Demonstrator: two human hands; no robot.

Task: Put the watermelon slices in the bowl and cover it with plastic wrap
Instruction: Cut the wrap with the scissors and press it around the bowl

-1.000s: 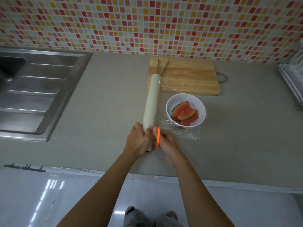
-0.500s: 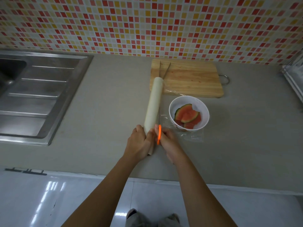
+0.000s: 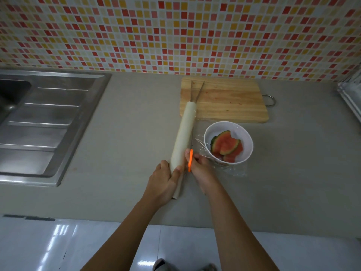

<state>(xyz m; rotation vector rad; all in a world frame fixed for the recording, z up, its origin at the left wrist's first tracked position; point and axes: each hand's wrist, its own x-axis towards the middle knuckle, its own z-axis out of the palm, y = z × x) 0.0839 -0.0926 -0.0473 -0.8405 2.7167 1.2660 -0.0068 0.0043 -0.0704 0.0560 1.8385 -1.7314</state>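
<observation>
Watermelon slices (image 3: 226,146) sit in the white bowl (image 3: 220,128); left hand (image 3: 163,182) grips the wrap roll (image 3: 182,137), right hand (image 3: 200,170) holds an orange tool (image 3: 190,160), maybe scissors.

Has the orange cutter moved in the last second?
Yes. The orange cutter in the right hand advanced along the wrap roll, away from the person, toward the cutting board.
</observation>
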